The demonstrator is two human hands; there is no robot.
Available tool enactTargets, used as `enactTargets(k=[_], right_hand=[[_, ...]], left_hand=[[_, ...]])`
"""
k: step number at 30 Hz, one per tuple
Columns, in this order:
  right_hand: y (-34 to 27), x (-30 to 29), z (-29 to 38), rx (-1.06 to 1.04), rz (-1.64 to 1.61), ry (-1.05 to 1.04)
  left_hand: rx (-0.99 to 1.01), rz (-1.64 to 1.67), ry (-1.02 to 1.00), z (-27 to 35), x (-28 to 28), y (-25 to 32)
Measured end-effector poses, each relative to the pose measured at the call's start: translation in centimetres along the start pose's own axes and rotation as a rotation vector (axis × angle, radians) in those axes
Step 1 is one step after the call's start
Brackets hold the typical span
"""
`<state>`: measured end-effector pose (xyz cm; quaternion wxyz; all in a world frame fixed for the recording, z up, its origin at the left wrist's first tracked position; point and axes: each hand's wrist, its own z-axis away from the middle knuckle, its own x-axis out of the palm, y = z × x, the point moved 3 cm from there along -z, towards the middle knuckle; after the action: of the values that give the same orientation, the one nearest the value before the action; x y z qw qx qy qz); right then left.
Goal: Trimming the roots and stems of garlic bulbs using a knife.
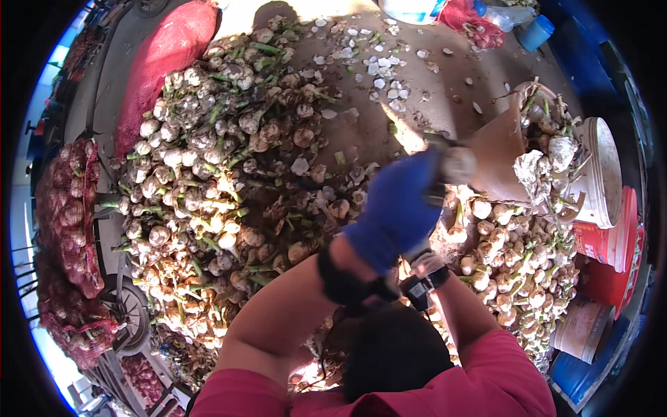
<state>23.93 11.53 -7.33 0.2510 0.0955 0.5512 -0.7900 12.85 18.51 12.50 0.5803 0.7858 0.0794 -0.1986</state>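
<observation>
My left hand (398, 206), in a blue glove, reaches across in front of me. Blurred at its fingers is a pale garlic bulb (458, 165), with a dark part of the glove or a tool beside it. My right hand (424, 262) lies mostly hidden beneath the blue glove, so what it holds cannot be seen. Untrimmed garlic with green stems forms a large heap (208, 156) on the left. Paler bulbs with shorter stems make a second heap (510, 266) on the right. Just beyond my hands leans a tan tub (495, 151) topped with garlic stems and skins.
A white bucket (599, 172), a red bucket (607, 245) and another tub (583, 331) line the right side. Full red mesh sacks (167, 57) stand at the left, near a wheel (127, 313). Cut scraps (385, 68) litter the floor ahead. A blue cup-like container (536, 32) lies far right.
</observation>
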Motion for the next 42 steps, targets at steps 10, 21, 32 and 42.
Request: enactTargets(k=[10, 21, 32, 42], right_hand=[[2.6, -1.5, 0.6, 0.373, -0.39, 0.111], [-6.8, 1.9, -4.2, -0.614, 0.02, -0.092], [-13.0, -3.1, -4.5, -0.282, 0.643, 0.061], [-17.8, 0.1, 1.5, -0.88, 0.766, -0.185]], left_hand=[[-0.044, -0.535, -0.015, 6.4, -0.4, -14.3], [-0.203, 0.016, 0.015, 11.7, -2.9, -11.9], [-0.766, 0.487, 0.307, 13.2, -3.5, -12.9], [-0.518, 0.294, 0.174, 15.8, -4.1, -14.2]])
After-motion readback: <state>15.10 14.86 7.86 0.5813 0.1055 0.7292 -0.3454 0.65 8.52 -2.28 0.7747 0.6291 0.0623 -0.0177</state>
